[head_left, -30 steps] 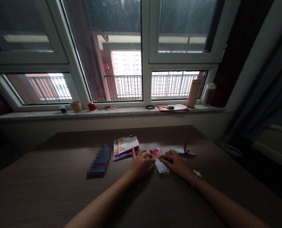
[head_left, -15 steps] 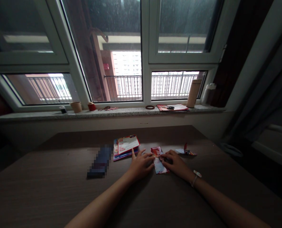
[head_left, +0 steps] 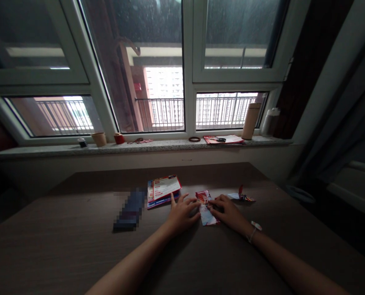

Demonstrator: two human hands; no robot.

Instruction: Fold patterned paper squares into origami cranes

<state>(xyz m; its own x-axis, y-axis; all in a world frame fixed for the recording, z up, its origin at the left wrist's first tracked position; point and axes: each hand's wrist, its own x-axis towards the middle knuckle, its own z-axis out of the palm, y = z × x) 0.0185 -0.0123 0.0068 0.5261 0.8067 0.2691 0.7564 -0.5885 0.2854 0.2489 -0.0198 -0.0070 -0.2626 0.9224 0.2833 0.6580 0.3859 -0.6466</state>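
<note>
A small piece of printed paper [head_left: 207,216], red at the far end and pale blue at the near end, lies on the table between my hands. My left hand [head_left: 182,212] is at its left edge, thumb and forefinger closed on it, the other fingers spread on the table. From the right, my right hand [head_left: 227,209] pinches the paper near its middle with bent fingers. The fingertips partly cover the paper's centre, where it looks creased. A bracelet [head_left: 254,230] circles my right wrist.
A stack of printed booklets [head_left: 164,189] lies just beyond my left hand. Left of it is a dark, pixelated object [head_left: 130,209]. A crumpled printed scrap [head_left: 242,196] lies beyond my right hand. The windowsill holds a paper cup [head_left: 99,139], scissors [head_left: 221,139] and a tan bottle [head_left: 251,121].
Almost nothing differs. Both hands stay on the paper in the same pose, and the whole view has shifted very slightly.
</note>
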